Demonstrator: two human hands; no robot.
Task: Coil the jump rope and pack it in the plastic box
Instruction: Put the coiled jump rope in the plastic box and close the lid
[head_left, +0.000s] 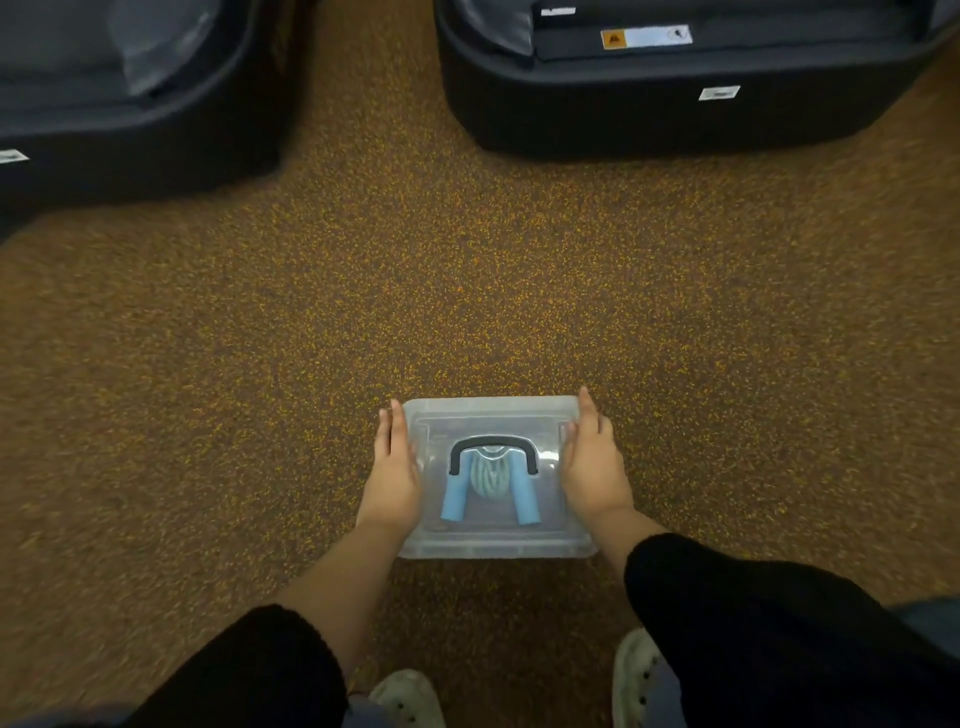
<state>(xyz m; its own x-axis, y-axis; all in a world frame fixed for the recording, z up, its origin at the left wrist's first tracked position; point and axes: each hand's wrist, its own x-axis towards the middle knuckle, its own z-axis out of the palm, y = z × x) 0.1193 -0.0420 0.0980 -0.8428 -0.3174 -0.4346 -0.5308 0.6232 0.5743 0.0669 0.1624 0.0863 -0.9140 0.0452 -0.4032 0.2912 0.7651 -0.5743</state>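
Progress looks nearly done imo. Jump rope (488, 486) is coiled up inside the plastic box (493, 546), right between both hands. Its blue grips (454, 499) splay either side of the bundle, visible thru the clear lid (488, 413), w/ the black carry handle (493, 445) lying flat on top. Left hand (392, 478) lies along the box's left side and right hand (592, 473) along the right, fingers straight, not curled round anything. Can't tell if the lid is clipped down, the sides are hidden under the palms. What's left, prob: press it fully shut. Speckled carpet (467, 291) runs beyond the fingertips, dark cases (675, 114) further out.
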